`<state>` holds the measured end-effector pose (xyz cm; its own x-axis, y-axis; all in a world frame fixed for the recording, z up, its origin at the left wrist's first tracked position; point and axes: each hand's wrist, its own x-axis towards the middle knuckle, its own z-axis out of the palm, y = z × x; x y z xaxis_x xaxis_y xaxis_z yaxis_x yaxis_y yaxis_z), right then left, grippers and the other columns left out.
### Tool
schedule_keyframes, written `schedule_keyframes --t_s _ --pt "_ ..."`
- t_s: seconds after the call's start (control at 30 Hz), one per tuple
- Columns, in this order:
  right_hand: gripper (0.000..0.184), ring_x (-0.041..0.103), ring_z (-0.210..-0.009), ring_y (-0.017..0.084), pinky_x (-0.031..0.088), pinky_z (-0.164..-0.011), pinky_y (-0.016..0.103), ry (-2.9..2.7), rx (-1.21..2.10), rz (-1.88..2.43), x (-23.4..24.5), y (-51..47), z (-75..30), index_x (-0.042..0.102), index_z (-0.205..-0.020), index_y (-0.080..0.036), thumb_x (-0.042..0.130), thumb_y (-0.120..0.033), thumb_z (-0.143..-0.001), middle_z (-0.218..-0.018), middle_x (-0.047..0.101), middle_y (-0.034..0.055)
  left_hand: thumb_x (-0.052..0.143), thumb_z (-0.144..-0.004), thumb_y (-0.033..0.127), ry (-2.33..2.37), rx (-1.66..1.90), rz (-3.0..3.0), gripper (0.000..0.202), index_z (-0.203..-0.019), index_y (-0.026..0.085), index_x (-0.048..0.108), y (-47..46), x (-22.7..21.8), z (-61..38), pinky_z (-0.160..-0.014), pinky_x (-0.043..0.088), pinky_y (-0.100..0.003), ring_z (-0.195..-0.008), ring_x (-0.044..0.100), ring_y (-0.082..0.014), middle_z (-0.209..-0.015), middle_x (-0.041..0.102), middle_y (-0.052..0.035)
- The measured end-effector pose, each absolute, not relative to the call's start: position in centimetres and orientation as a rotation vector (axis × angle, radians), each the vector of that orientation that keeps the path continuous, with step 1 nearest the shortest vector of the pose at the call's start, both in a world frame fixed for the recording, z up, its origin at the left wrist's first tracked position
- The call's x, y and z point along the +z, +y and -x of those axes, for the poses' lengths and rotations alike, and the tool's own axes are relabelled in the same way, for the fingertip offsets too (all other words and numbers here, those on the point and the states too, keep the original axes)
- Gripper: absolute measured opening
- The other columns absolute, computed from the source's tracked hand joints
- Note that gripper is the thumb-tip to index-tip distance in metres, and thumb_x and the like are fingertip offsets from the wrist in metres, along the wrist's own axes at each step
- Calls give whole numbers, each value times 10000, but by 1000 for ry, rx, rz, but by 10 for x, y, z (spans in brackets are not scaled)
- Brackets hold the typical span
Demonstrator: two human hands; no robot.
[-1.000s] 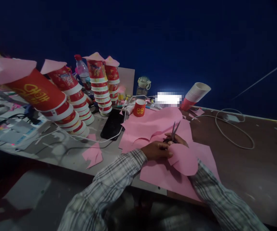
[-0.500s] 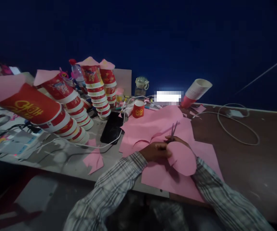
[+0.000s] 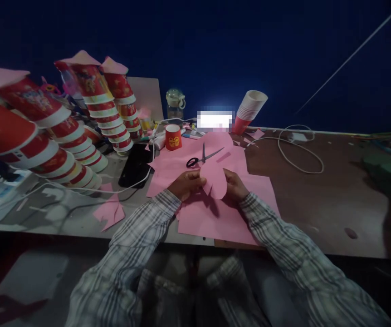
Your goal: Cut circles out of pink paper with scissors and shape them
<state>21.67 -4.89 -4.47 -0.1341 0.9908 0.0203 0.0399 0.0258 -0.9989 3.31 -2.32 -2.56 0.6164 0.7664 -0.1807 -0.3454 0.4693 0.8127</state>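
Observation:
Between my hands is a rounded pink paper disc [image 3: 216, 179] with a slit cut in from its lower edge. My left hand [image 3: 187, 182] pinches its left side near the slit. On the other side, my right hand [image 3: 235, 184] grips the disc's right edge, its fingertips partly hidden behind the paper. Just beyond the disc, a pair of black-handled scissors [image 3: 202, 156] lies with its blades apart on large pink paper sheets [image 3: 250, 200]. A single red paper cup [image 3: 173, 138] stands upright at the sheets' back left.
Towers of stacked red paper cups [image 3: 107, 120] with pink paper cones on top stand at the left. A black phone [image 3: 136, 165], pink scraps [image 3: 110, 211] and a white cable lie nearby. Nested cups [image 3: 248, 113] lean at the back, right of a bright light [image 3: 216, 120].
The scissors have left my right hand and now lie on the pink sheets. My right hand has taken the disc's right edge. The view has shifted to the right.

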Motion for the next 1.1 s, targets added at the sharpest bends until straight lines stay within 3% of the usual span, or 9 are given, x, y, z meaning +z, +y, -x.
schedule_keyframes --t_s 0.2,0.4,0.53,0.73,0.87,1.03,1.1 --pt "452 615 -739 199 521 -700 350 -1230 1338 1077 -34 -53 -213 668 -948 -161 535 -567 -801 -827 687 72 888 -533 343 558 641 -847 399 -760 80 691 -30 -22 -33 -627 490 -259 -599 588 -120 -644 637 -30" --pt "314 584 -627 161 477 -574 280 -1098 1457 1128 -34 -51 -207 677 -843 -162 701 -438 -694 -708 654 31 882 -546 366 549 613 -890 407 -785 91 700 -32 -25 -33 -673 512 -286 -657 606 -142 -690 656 -46" --pt "247 560 -619 151 452 -564 266 -1049 1456 1190 -28 -50 -205 668 -803 -163 695 -364 -662 -704 642 24 873 -561 368 548 613 -945 394 -788 99 697 -31 -29 -32 -683 499 -285 -691 604 -149 -722 657 -52" --pt "172 487 -570 122 404 -547 253 -1230 1222 1302 -20 -45 -215 651 -725 -159 614 -323 -687 -631 595 -7 863 -570 368 583 508 -1040 375 -690 85 649 -29 -27 -26 -570 393 -228 -562 492 -79 -616 573 3" --pt "188 516 -600 137 435 -587 267 -1327 1053 1371 -23 -40 -222 669 -777 -160 556 -305 -738 -638 608 -2 858 -575 369 588 657 -976 384 -730 93 641 -25 -20 -24 -588 428 -244 -591 566 -113 -664 625 -25" --pt "248 501 -549 137 425 -528 257 -1510 921 1430 -33 -39 -224 638 -731 -170 460 -314 -826 -595 575 4 829 -595 354 688 942 -858 372 -653 139 531 -15 -18 -26 -507 431 -213 -468 563 -94 -552 584 23" --pt "252 534 -601 152 452 -578 273 -1567 838 1460 -40 -37 -224 653 -754 -171 475 -330 -837 -661 615 29 812 -605 344 740 1047 -805 359 -653 148 515 -11 -20 -27 -511 443 -209 -454 560 -90 -513 567 34"
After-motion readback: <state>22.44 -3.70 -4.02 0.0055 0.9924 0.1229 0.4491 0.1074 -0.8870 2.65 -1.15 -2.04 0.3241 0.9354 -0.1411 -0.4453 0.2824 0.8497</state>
